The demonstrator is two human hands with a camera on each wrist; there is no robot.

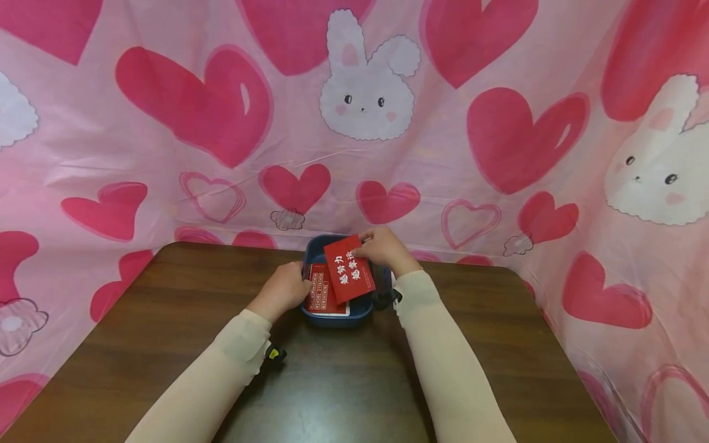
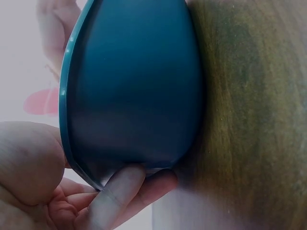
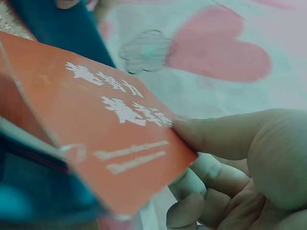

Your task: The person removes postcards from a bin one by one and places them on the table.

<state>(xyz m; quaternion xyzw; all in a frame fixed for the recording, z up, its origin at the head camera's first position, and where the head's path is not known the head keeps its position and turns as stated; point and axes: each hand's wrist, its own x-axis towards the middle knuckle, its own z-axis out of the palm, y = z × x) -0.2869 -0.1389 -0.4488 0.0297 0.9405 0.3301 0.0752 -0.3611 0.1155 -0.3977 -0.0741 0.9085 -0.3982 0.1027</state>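
Right hand (image 1: 388,249) pinched a red card with white Chinese characters (image 1: 344,288) between thumb and fingers, near the card's upper right edge; card sat tilted over the blue plastic bin (image 1: 331,321), overlapping its opening. Bin stood by the far edge of the wood-grain table (image 1: 482,351), around the middle of that edge, well apart from both far corners. Left hand (image 1: 281,290) was clamped on the bin's left side, fingers against the outer wall in the left wrist view. Hands were apart, on opposite sides of the bin. Inside lay a red printed sheet (image 1: 318,294) with rows of small light boxes, a white edge showing at its near side; the held card blocked part of it, so whether the two touched could not be told. Held card and right hand also hid part of the bin's interior and far right rim. Pink heart-and-rabbit backdrop (image 1: 388,161) hung just behind the far edge and ran along both sides. Cream sleeves (image 1: 443,344) crossed the table from the near edge, covering strips of its top; a black wrist device (image 1: 276,353) showed under the left cuff.
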